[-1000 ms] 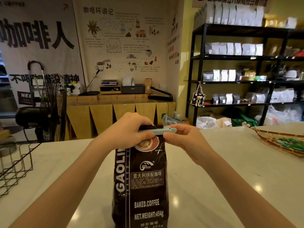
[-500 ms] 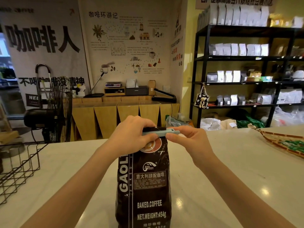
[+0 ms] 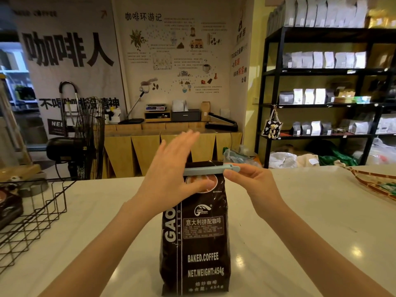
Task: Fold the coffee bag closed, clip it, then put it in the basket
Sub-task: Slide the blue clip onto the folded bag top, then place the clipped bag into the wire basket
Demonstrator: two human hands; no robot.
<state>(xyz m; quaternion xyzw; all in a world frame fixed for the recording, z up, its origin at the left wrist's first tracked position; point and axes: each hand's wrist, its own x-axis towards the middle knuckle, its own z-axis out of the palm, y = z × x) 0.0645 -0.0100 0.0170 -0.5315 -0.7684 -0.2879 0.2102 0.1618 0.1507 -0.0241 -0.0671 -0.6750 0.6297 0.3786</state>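
Note:
A dark brown coffee bag (image 3: 201, 243) stands upright on the white counter in front of me, its top folded over. A light blue clip (image 3: 205, 170) lies across the folded top. My left hand (image 3: 171, 168) is at the bag's upper left with fingers spread and lifted; only its thumb rests on the bag's front below the clip. My right hand (image 3: 248, 181) pinches the clip's right end between thumb and fingers. A black wire basket (image 3: 36, 213) stands at the counter's left edge.
A woven tray (image 3: 377, 183) with green items sits at the counter's right edge. A dark package (image 3: 9, 205) lies inside the wire basket. A black fan (image 3: 85, 138) stands behind the counter on the left. Shelves of bags fill the right wall.
My left hand has opened: its fingers lifted off the top of the bag and clip, leaving the thumb on the bag. My right hand stays on the clip's right end.

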